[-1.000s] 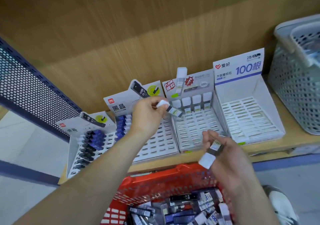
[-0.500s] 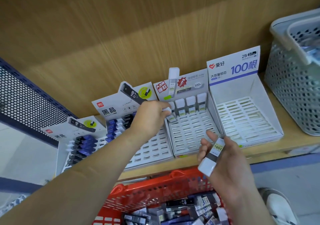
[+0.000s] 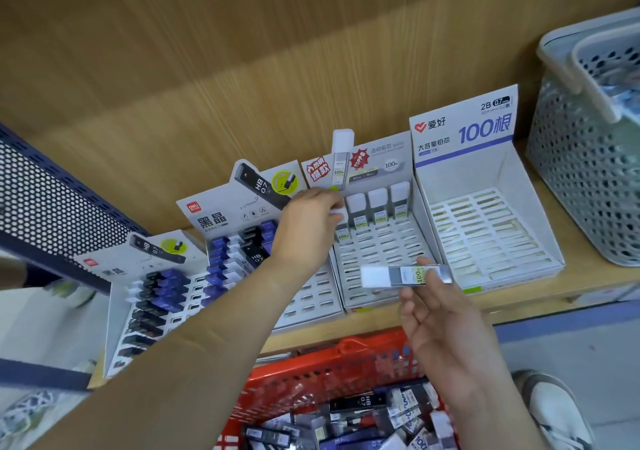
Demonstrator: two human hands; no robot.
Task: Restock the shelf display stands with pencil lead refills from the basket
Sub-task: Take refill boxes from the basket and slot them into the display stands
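Right hand point(image 3: 440, 321) has raised its refill point(image 3: 403, 275) and turned it level — pinched betw. thumb & fingertips, other fingers loose, over the front edge of the grey stand point(image 3: 377, 245) — while left hand point(image 3: 308, 221), fingers curled on a 2nd refill point(image 3: 337, 212) by its white cap, sits at the stand's back-left slot; red basket point(image 3: 311, 377) below the stand w/ more.

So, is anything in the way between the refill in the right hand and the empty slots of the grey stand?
Nothing visible blocks it. The right hand holds the refill sideways over the open front rows of the grey stand. The left hand works at the back left corner, aside from them.
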